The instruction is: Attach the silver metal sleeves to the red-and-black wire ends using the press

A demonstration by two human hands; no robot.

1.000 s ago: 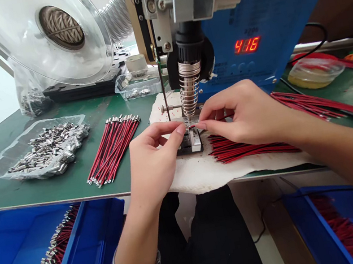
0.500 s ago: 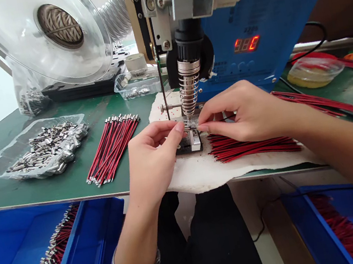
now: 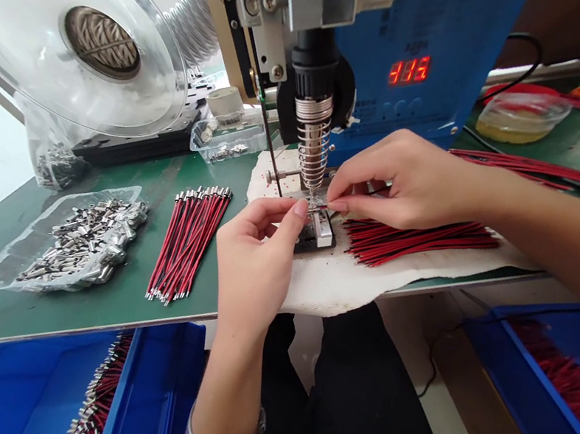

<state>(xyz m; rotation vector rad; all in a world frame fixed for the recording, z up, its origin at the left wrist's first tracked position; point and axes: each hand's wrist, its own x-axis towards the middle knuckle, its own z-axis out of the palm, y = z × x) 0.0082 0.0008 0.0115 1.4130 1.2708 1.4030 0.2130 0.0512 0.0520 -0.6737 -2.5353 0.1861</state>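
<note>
My left hand point(image 3: 257, 253) pinches a small metal piece at the fixture point(image 3: 320, 230) under the spring-wrapped soldering head point(image 3: 313, 142). My right hand point(image 3: 401, 179) pinches the end of a red-and-black wire point(image 3: 322, 207) and holds it at the same spot, fingertips nearly touching the left ones. A bundle of red-and-black wires point(image 3: 417, 239) lies under my right hand on a white cloth point(image 3: 335, 284).
A second wire bundle point(image 3: 187, 242) and a plastic tray of metal terminals point(image 3: 75, 240) lie on the green bench at left. A clear spool point(image 3: 77, 60) stands behind. The blue machine shows a red display point(image 3: 409, 70). Blue bins point(image 3: 80, 426) with finished wires sit below.
Both hands stay pinched at the fixture, barely shifting. The red display flickered and reads as before.
</note>
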